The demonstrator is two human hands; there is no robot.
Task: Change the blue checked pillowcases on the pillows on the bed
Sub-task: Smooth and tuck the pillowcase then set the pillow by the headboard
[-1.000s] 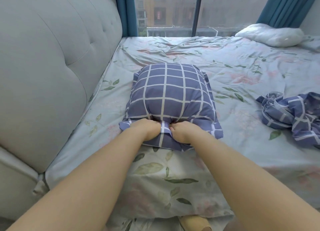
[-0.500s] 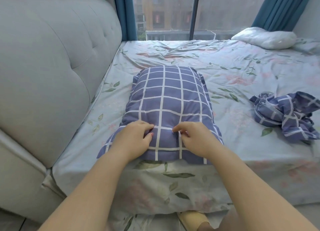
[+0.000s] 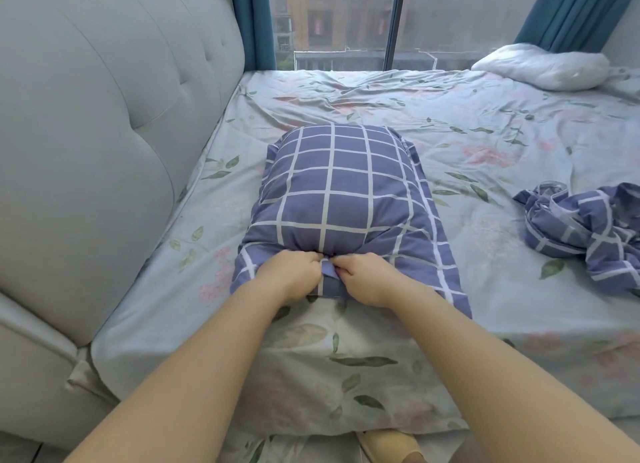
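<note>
A pillow in a blue checked pillowcase [image 3: 343, 188] lies lengthwise on the bed [image 3: 485, 143], close to the near edge. My left hand [image 3: 289, 275] and my right hand [image 3: 367, 277] sit side by side at its near open end, both pinching the bunched cloth at the middle of the opening. A second blue checked pillowcase [image 3: 585, 227] lies crumpled to the right. A bare white pillow [image 3: 543, 65] rests at the far right by the window.
A padded grey headboard [image 3: 104, 143] runs along the left of the bed. A large window [image 3: 381, 22] with teal curtains stands behind the bed. A yellow slipper [image 3: 388, 445] shows on the floor below the bed's near edge.
Half a second ago my hands lay spread on the flat near end of the pillowcase. Now they have drawn together and gathered the cloth into a bunch between them.
</note>
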